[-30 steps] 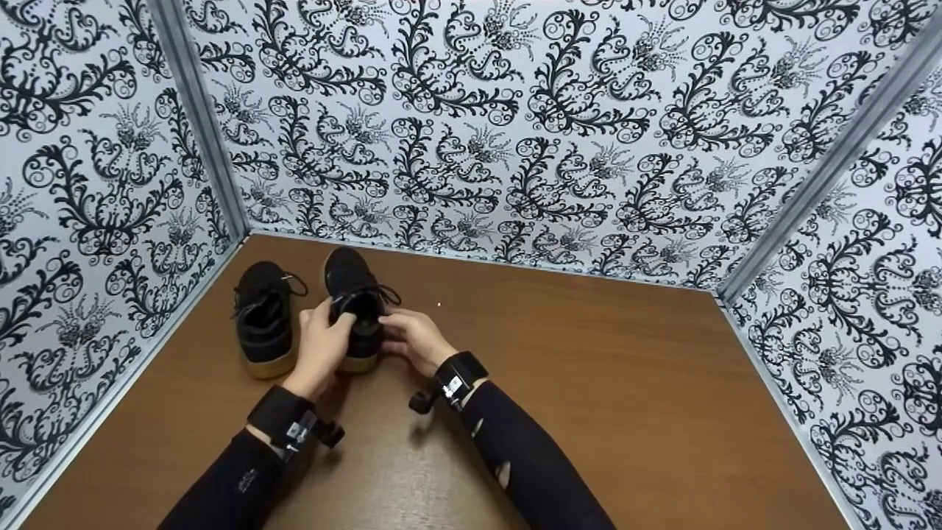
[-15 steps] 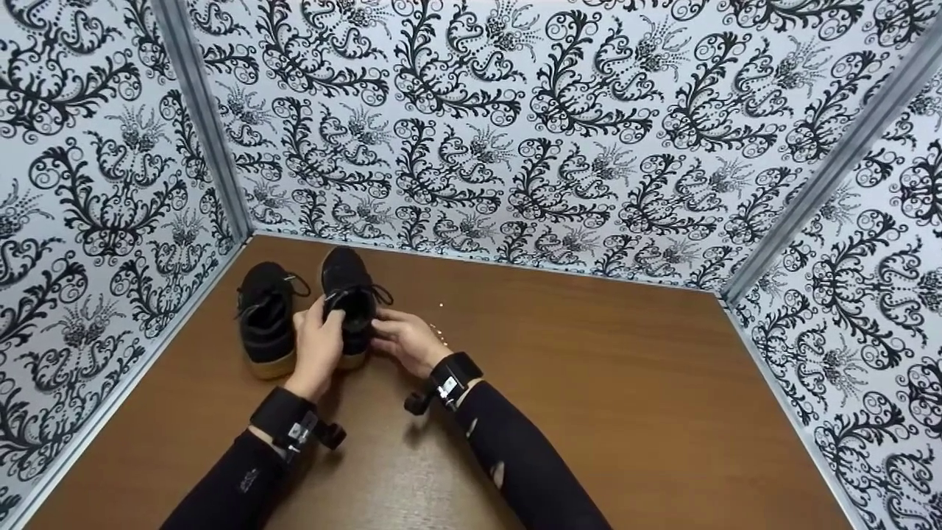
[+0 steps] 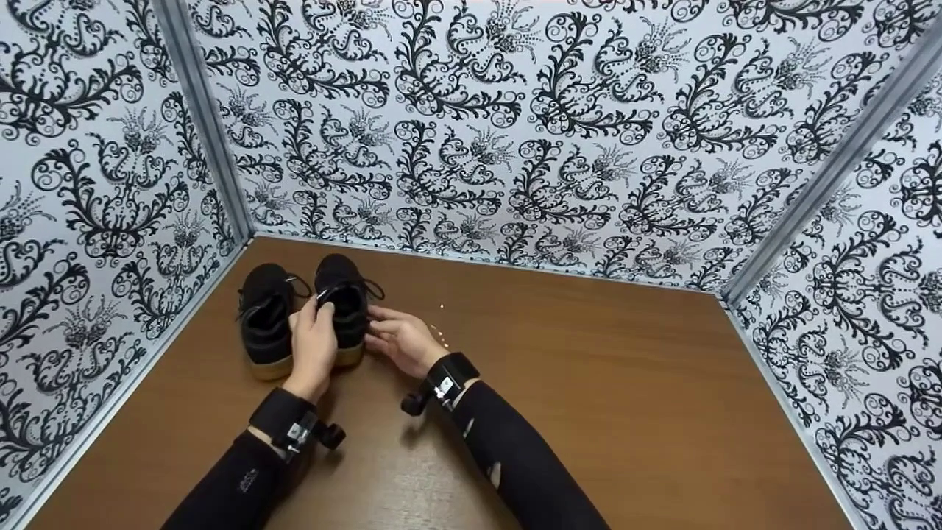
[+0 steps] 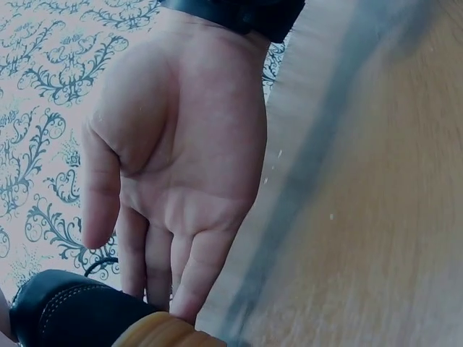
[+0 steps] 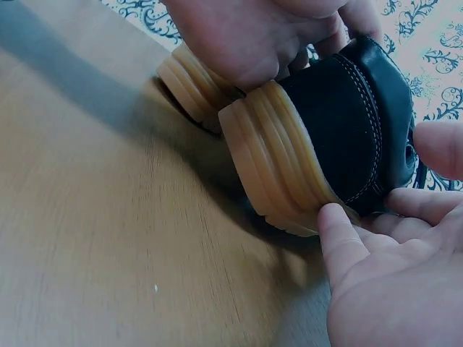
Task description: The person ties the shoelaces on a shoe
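A pair of black lace-up shoes with gum soles stands side by side on the table, toes pointing away. My left hand grips the right-hand shoe by its left side, thumb hooked over the collar into the opening. Against the other side of that shoe, my right hand rests its extended fingertips. In the right wrist view, a finger of the right hand meets the ribbed sole, and my left hand sits between both shoes. The left-hand shoe stands untouched, close beside the left hand.
A brown wooden table extends to the right. Panels with black scroll patterns enclose it at the back and both sides, joined by grey metal posts. Each wrist wears a black strap with a small camera.
The right-hand shoe has slid left and slightly toward me, ending nearer and more parallel to the other shoe. Both hands moved left with it. The left-hand shoe stayed in place.
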Action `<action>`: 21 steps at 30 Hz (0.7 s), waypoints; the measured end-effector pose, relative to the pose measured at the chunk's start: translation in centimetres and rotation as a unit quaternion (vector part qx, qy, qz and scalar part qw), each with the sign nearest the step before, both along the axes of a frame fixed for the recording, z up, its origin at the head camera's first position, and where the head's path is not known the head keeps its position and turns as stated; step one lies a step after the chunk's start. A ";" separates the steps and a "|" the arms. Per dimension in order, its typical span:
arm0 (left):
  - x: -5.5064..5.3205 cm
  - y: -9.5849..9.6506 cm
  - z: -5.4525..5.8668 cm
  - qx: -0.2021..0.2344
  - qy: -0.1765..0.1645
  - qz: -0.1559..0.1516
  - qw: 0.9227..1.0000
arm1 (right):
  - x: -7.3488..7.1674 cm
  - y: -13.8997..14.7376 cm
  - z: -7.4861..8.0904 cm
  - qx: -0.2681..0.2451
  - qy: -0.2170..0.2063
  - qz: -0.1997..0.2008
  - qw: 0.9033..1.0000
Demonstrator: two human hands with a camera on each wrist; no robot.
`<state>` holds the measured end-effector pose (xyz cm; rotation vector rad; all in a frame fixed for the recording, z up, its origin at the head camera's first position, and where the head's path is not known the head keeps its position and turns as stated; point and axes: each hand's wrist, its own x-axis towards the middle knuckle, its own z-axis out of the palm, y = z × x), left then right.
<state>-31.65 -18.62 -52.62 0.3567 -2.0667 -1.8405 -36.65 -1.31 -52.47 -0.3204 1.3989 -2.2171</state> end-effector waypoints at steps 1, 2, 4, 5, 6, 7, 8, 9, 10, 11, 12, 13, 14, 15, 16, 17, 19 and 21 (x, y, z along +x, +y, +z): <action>0.1 0.1 0.2 -0.001 0.001 0.001 1.000 | 0.0 0.0 0.0 -0.004 -0.002 0.003 1.000; 0.2 0.3 0.4 0.000 0.004 -0.001 1.000 | 0.0 0.0 0.0 -0.008 -0.002 0.005 1.000; 0.4 0.5 0.7 0.002 0.004 -0.002 1.000 | 0.0 0.0 0.0 -0.016 0.002 0.008 1.000; 0.5 0.6 1.0 0.004 0.003 -0.002 1.000 | 0.0 0.0 0.0 -0.022 0.004 0.010 1.000; 0.5 0.7 1.1 0.004 0.001 -0.003 1.000 | 0.0 0.0 0.0 -0.026 0.006 0.012 1.000; 0.5 0.7 1.2 0.004 -0.002 -0.002 1.000 | 0.0 0.0 0.0 -0.030 0.009 0.014 0.999; 0.5 0.7 1.2 0.004 -0.003 -0.001 1.000 | 0.0 -0.1 0.0 -0.034 0.014 0.019 0.999; 0.4 0.6 1.1 0.003 -0.007 -0.001 1.000 | 0.0 -0.1 -0.1 -0.036 0.018 0.024 0.999; 0.4 0.8 1.3 0.003 -0.009 -0.001 1.000 | -0.1 0.0 -0.1 -0.036 0.022 0.027 0.999; 0.5 0.9 1.5 0.001 -0.007 0.000 1.000 | -0.1 0.0 -0.1 -0.035 0.025 0.031 0.999; 0.7 1.0 1.8 -0.004 -0.002 0.001 1.000 | -0.2 -0.1 -0.1 -0.035 0.028 0.032 0.998; 1.0 1.1 2.2 -0.009 0.005 0.002 1.000 | -0.2 -0.1 -0.1 -0.034 0.032 0.031 0.998; 1.2 1.3 2.6 -0.016 0.014 0.003 1.000 | -0.2 -0.1 0.0 -0.035 0.038 0.028 0.998; 1.6 1.6 3.1 -0.024 0.024 0.004 0.999 | -0.1 -0.1 0.1 -0.036 0.039 0.022 0.998; 1.9 1.9 3.8 -0.033 0.037 0.007 0.999 | 0.0 0.0 0.2 -0.036 0.043 0.015 0.998; 2.1 2.2 4.1 -0.043 0.051 0.009 0.998 | 0.0 0.1 0.3 -0.036 0.046 0.007 0.998; 2.3 2.7 4.4 -0.057 0.075 0.011 0.995 | 0.2 0.4 0.6 -0.030 0.057 -0.011 0.998; 2.3 3.2 4.3 -0.069 0.096 0.009 0.993 | 0.2 1.1 0.8 -0.018 0.070 -0.024 0.997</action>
